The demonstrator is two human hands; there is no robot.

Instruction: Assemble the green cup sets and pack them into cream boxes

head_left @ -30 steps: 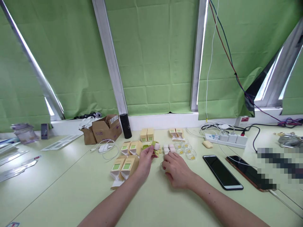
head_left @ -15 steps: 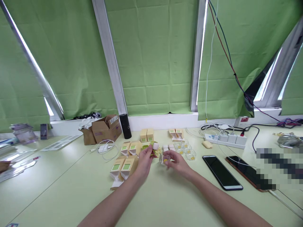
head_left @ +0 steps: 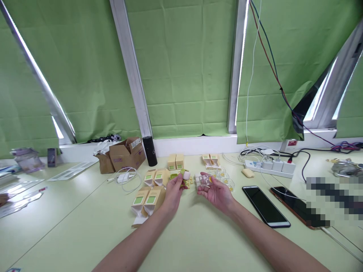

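Note:
My left hand [head_left: 173, 189] is closed in a pinch on a small pale block with a green strip [head_left: 185, 175]; its exact kind is too small to tell. Palm turned up, my right hand [head_left: 219, 194] has its fingers curled around a small clear plastic container [head_left: 205, 180] with a yellow spot. Just beyond it lie several more clear containers [head_left: 229, 184] with yellow spots. Little yellow pieces [head_left: 189, 181] rest between the two hands. Cream boxes with green labels [head_left: 154, 200] stand left of my left hand, some with their flaps unfolded.
A black cylinder [head_left: 149, 152] and an open cardboard box [head_left: 127, 154] stand at the back left. Farther right are a white power strip [head_left: 269, 168], a phone [head_left: 266, 207] and a second phone [head_left: 297, 206] with a cable across it. Another person's hand [head_left: 3, 199] shows at the left edge.
My right hand has rolled from palm down to palm up, turning the clear container with it and shifting slightly right. My left hand stays in place with its pinch unchanged.

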